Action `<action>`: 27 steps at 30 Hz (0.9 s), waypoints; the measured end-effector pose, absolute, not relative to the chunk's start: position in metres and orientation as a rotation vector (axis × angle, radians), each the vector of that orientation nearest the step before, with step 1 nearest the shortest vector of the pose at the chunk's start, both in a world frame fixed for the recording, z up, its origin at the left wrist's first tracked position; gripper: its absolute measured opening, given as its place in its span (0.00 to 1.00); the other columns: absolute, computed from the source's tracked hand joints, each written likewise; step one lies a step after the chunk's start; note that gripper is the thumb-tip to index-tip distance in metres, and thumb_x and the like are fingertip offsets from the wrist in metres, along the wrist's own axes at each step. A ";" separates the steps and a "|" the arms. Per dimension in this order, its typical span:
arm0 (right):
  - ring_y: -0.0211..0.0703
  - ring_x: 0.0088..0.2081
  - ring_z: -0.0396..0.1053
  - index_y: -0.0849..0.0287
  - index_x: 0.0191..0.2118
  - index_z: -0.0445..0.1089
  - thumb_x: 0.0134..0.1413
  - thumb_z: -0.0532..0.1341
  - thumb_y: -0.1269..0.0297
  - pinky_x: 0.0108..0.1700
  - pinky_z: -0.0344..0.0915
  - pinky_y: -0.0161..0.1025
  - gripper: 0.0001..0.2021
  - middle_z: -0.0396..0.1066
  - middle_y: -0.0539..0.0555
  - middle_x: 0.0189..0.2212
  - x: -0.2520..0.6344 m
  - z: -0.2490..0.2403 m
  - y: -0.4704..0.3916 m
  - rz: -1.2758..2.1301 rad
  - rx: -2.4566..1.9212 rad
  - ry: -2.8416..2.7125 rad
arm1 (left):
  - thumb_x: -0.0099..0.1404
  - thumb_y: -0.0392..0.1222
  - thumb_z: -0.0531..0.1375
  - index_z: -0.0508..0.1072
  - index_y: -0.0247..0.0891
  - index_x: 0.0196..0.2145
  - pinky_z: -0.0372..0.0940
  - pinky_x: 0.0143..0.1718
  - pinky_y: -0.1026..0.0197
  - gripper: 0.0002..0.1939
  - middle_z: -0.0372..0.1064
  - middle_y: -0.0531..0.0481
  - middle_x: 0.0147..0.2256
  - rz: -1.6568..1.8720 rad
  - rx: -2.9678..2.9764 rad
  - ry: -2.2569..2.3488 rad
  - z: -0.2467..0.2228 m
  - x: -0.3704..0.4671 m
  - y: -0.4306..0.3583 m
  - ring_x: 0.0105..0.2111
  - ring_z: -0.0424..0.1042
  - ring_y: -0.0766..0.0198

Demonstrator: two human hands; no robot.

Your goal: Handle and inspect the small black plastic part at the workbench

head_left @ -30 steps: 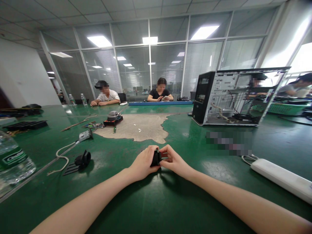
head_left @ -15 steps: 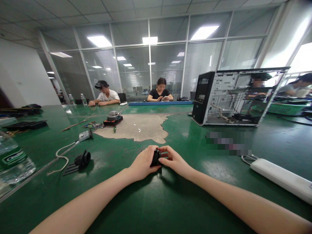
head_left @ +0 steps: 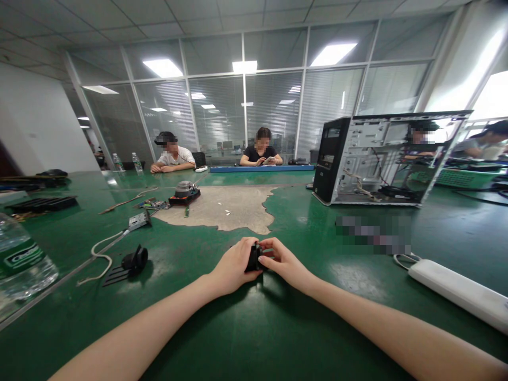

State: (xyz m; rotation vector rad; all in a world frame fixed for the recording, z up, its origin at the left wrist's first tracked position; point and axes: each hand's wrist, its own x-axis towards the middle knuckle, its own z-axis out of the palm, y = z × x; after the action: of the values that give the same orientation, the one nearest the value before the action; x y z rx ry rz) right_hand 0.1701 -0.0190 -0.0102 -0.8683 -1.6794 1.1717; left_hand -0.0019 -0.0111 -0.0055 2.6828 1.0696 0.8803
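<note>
Between my hands, just above the green tabletop [head_left: 254, 333], is a small black part [head_left: 254, 259] whose kind I cannot make out. My left hand [head_left: 235, 264] wraps round it from the left, thumb below and fingers over the top. From the right, my right hand [head_left: 282, 262] pinches its edge with bent fingers and thumb. The fingers cover much of the part. To the left lies a black plastic piece with a round body and long prongs [head_left: 133, 260], apart from both hands.
An opened computer case [head_left: 331, 161] stands at the right, with a white power strip [head_left: 456, 290] nearer me. At the left are a water bottle [head_left: 26, 259] and a metal bracket with a cable [head_left: 138, 219]. A fan-like cooler [head_left: 184, 192] sits farther back. Two people sit across the table.
My hands and the black part stay almost in place. The person at the far left has drawn their hands slightly inward.
</note>
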 end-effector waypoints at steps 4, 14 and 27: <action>0.40 0.40 0.65 0.56 0.39 0.58 0.45 0.59 0.70 0.41 0.63 0.40 0.13 0.62 0.51 0.38 0.171 -0.012 -0.019 1.177 -0.826 -1.704 | 0.50 0.38 0.61 0.52 0.40 0.47 0.60 0.42 0.51 0.29 0.58 0.45 0.43 0.875 2.678 1.076 -0.005 -0.002 -0.011 0.42 0.63 0.55; 0.40 0.40 0.65 0.57 0.35 0.59 0.47 0.59 0.65 0.42 0.63 0.39 0.09 0.62 0.50 0.36 0.171 -0.010 -0.019 1.180 -0.805 -1.672 | 0.50 0.39 0.61 0.51 0.40 0.48 0.60 0.42 0.51 0.29 0.58 0.45 0.44 0.873 2.688 1.082 -0.005 -0.002 -0.013 0.43 0.62 0.55; 0.39 0.39 0.66 0.56 0.33 0.58 0.43 0.62 0.65 0.39 0.64 0.38 0.11 0.62 0.49 0.35 0.170 -0.006 -0.023 1.236 -0.752 -1.656 | 0.51 0.38 0.60 0.51 0.40 0.48 0.60 0.43 0.51 0.29 0.58 0.45 0.44 0.874 2.693 1.070 -0.004 -0.002 -0.013 0.43 0.62 0.55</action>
State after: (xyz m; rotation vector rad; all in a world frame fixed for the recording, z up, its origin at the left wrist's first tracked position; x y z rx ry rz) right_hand 0.1698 -0.0233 -0.0059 -0.7518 -1.6558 1.2358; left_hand -0.0022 -0.0128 -0.0039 2.6934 1.0701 0.8735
